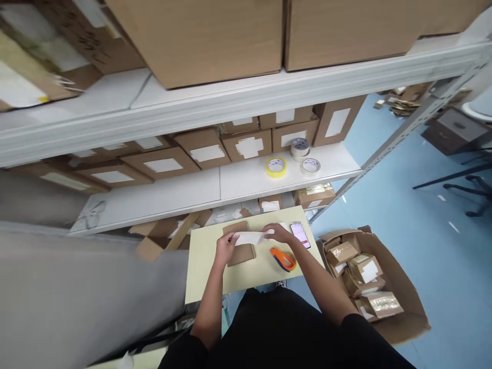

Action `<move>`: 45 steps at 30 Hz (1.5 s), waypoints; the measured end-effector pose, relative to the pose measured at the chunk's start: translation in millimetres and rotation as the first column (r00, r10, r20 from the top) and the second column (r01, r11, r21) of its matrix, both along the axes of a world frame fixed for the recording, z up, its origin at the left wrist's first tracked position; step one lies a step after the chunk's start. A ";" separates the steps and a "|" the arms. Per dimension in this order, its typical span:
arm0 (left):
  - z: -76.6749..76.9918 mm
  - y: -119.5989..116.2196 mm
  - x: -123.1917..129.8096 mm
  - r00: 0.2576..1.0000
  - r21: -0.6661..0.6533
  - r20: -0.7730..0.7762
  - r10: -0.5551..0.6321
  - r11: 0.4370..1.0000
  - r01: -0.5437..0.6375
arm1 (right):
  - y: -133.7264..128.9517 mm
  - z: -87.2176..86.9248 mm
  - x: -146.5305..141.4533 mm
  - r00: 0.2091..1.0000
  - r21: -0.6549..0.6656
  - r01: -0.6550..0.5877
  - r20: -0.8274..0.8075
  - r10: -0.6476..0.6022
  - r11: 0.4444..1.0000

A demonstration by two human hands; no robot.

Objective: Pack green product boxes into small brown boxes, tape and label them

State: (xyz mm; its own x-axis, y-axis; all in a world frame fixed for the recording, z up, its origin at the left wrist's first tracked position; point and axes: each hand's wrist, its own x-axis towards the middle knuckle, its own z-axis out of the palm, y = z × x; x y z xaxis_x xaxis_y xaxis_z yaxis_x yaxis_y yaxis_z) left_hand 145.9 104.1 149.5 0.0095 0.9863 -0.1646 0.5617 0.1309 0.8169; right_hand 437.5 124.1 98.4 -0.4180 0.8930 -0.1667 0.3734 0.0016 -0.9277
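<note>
Between my two hands a white paper strip [249, 238] is stretched above a small cardboard box [242, 254] on the pale yellow table [207, 277]. Its left end is pinched by my left hand [226, 246], and its right end by my right hand [277, 233]. To the right of the box lies an orange tape dispenser [283, 259] with a blue edge. A phone [300, 234] with a lit screen rests near the table's right edge, close to my right forearm.
A grey shelf rack [246, 182] stands behind the table, loaded with labelled boxes [207, 148]. Yellow tape [275, 166] and white tape rolls [310, 165] sit on its middle shelf. A large carton [407, 302] holding several small parcels is on the floor at right.
</note>
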 end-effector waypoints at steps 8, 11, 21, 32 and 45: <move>25.8 -33.6 -26.4 0.995 0.020 0.002 0.098 0.995 -0.098 | 13.6 12.4 -19.6 0.994 0.009 -0.056 -0.093 0.057 0.998; 21.5 -43.8 -19.7 0.986 0.020 0.063 0.154 0.988 -0.155 | 7.6 12.5 -24.3 0.995 -0.021 -0.025 -0.098 0.022 0.999; 22.4 -53.6 -78.5 0.763 -0.127 0.395 0.511 0.853 -0.506 | -4.6 -12.4 18.5 0.973 -0.004 0.206 -0.105 -0.205 0.979; 26.5 -64.1 38.8 0.506 -0.501 0.649 0.568 0.820 -0.278 | -88.5 37.7 -29.3 0.929 0.011 0.294 -0.240 -0.283 0.956; 66.7 -69.6 72.1 0.655 -0.287 0.674 0.342 0.938 -0.194 | -105.8 102.2 -42.9 0.778 -0.200 0.396 -0.445 -0.443 0.896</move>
